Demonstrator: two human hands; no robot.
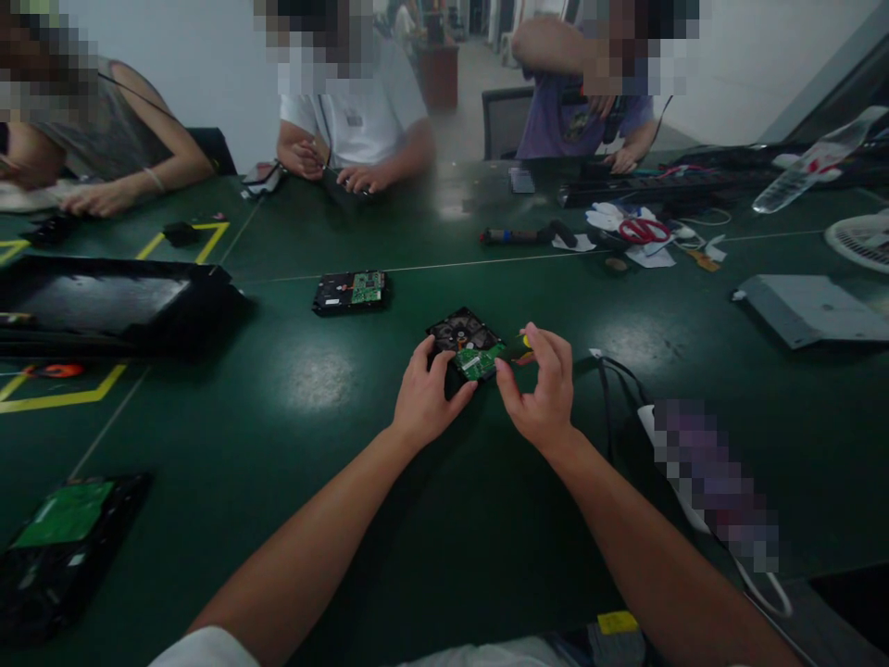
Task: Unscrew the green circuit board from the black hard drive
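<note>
A hard drive (464,330) lies on the table in front of me, its green circuit board (481,361) facing up. My left hand (431,394) grips the drive's near left side, with the thumb at its near corner. Just right of the drive, my right hand (542,389) is curled in a pinch around a small yellow-and-orange tool (526,342), perhaps a screwdriver. Fingers cover most of that tool, and I cannot tell whether its tip touches the drive.
More hard drives lie at the back (351,291) and near left (66,547). A black tray (111,301) stands left, a grey metal box (820,310) right. A power strip (677,472) with cables lies by my right forearm. Several people sit opposite; a bottle (820,162) is back right.
</note>
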